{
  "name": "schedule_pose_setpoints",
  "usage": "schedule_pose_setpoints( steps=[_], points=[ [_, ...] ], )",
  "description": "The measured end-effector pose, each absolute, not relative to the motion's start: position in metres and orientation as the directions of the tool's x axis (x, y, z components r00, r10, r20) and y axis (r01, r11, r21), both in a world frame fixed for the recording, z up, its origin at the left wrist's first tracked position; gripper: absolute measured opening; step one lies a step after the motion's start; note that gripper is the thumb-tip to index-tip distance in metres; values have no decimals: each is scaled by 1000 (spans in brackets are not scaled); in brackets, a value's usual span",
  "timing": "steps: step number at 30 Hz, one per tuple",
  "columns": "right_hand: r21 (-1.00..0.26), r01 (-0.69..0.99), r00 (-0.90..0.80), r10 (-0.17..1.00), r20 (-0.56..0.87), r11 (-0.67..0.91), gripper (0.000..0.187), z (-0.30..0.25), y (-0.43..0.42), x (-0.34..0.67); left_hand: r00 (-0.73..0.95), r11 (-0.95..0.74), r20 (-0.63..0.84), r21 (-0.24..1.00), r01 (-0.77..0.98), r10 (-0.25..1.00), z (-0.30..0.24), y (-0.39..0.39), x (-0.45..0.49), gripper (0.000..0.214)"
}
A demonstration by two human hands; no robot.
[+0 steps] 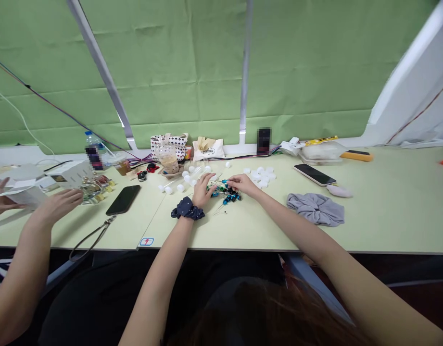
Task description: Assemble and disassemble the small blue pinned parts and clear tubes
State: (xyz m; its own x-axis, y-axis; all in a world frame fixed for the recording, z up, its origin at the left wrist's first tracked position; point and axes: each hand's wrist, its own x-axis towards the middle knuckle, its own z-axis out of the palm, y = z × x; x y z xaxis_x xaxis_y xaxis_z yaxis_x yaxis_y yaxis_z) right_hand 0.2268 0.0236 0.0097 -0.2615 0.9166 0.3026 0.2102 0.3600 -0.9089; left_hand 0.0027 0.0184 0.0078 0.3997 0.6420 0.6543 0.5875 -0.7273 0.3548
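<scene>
A small pile of shiny blue, green and black pieces with thin metal stems point(231, 197) lies on the table in front of me. My right hand point(243, 185) pinches one small blue metallic piece point(225, 183) at the pile's top edge. At the pile's left side, my left hand point(204, 191) rests with fingers apart, a dark dotted scrunchie on its wrist. Behind it lie clear tubes point(176, 181) with white caps. More white caps point(260, 177) are scattered beyond my right hand.
A grey cloth point(316, 209) and a phone point(315, 175) lie to the right. Leftward are a black phone point(123, 200) with a strap and a co-worker's hands point(58, 206) by white boxes. An iced drink cup point(168, 161) stands at the back.
</scene>
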Motion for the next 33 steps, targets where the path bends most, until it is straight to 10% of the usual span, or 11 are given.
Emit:
schedule_pose_setpoints(
  steps=[12,33],
  points=[
    [-516,650,-350,822,449,558,14,-3,27,227,523,-683,487,242,689,700,-2,19,12,24],
    [-693,513,-363,860,360,507,14,-2,29,235,434,-550,371,312,774,821,-3,13,32,9]
  ],
)
